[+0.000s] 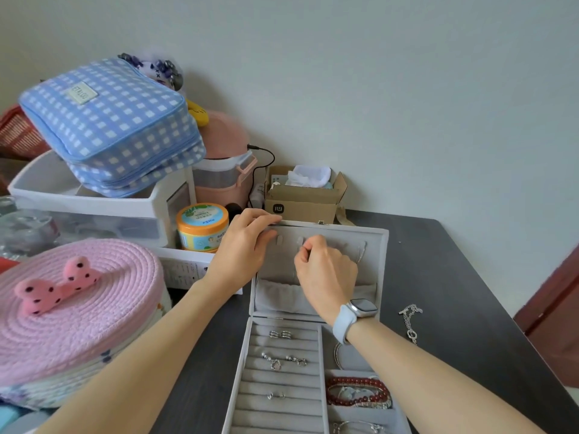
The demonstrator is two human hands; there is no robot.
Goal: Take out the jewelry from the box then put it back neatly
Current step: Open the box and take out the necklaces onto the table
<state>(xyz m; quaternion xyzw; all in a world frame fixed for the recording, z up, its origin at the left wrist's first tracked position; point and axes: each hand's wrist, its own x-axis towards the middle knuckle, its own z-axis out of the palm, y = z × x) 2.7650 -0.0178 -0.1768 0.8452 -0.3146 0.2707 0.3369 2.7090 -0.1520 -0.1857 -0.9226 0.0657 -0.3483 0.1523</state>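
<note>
Grey-lined jewelry box [316,364] sits open on the bench [454,277], left hand [242,245] gripping its lid while right hand [324,270] pinches at a hook, apparently unhooking a necklace, needing a gentle lift.

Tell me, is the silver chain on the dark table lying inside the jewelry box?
No, the silver chain lies on the bare dark table, to the right of the jewelry box.

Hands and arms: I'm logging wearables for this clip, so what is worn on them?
Both forearms are bare, no sleeves in view. The right wrist carries a smartwatch with a rounded rectangular silver case, dark screen and pale blue band. The left hand and right hand show no rings or gloves.
</note>
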